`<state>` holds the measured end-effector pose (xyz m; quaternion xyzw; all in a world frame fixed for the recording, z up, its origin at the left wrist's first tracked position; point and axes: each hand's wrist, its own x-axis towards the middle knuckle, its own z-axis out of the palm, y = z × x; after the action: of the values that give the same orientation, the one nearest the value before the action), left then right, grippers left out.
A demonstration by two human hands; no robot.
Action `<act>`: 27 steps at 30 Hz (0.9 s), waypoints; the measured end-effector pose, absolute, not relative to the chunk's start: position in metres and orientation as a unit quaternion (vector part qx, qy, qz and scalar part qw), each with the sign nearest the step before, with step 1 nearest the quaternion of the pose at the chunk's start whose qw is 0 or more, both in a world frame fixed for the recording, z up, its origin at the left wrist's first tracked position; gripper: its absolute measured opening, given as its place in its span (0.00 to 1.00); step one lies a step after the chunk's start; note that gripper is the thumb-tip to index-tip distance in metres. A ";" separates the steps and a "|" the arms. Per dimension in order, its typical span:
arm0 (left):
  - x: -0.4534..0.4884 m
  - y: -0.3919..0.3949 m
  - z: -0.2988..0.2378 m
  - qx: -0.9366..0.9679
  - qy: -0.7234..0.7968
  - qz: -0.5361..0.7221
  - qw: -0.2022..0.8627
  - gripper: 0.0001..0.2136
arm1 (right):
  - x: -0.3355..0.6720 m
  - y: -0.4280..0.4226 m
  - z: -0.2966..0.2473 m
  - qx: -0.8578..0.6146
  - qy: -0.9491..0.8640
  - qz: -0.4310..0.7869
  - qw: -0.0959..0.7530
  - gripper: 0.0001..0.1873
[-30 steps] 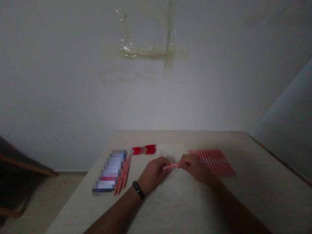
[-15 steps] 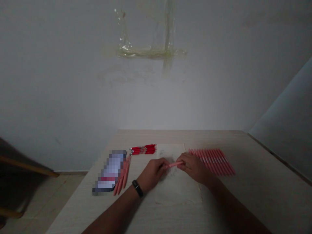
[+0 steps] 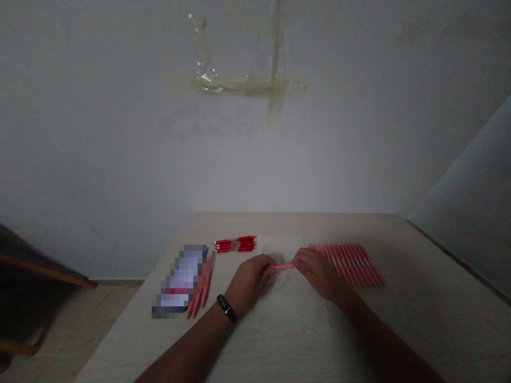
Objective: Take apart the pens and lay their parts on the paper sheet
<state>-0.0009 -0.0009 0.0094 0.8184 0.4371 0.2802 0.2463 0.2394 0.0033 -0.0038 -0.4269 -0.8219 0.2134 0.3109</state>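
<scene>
Both my hands hold one pink pen level above a white sheet of paper on the table. My left hand, with a black band on its wrist, pinches the pen's left end. My right hand grips its right end. A neat row of several pink pens lies just right of my right hand. A small bunch of red pen parts lies beyond my left hand.
A blurred flat box lies at the left of the light wooden table, with a few pink pen barrels beside it. A white wall with old tape marks stands behind. A dark chair is at far left.
The pen has gone from slanted to nearly level, and both hands have drawn slightly closer together and farther from me.
</scene>
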 end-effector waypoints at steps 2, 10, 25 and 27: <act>-0.001 -0.001 0.009 0.822 0.437 0.276 0.240 0.10 | 0.239 0.003 -0.004 -0.433 -0.823 0.212 0.301 0.11; -0.001 -0.003 0.010 0.825 0.442 0.272 0.224 0.10 | 0.236 0.001 0.000 -0.418 -0.825 0.213 0.313 0.10; -0.001 -0.004 0.011 0.827 0.450 0.265 0.210 0.11 | 0.233 0.000 0.001 -0.407 -0.842 0.216 0.280 0.08; -0.001 -0.004 0.012 0.827 0.452 0.263 0.206 0.11 | 0.232 0.001 0.000 -0.402 -0.848 0.197 0.282 0.05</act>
<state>-0.0010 -0.0040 0.0115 0.8273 0.4520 0.2625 0.2059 0.2319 0.0012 0.0002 -0.4022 -0.8483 0.1973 0.2824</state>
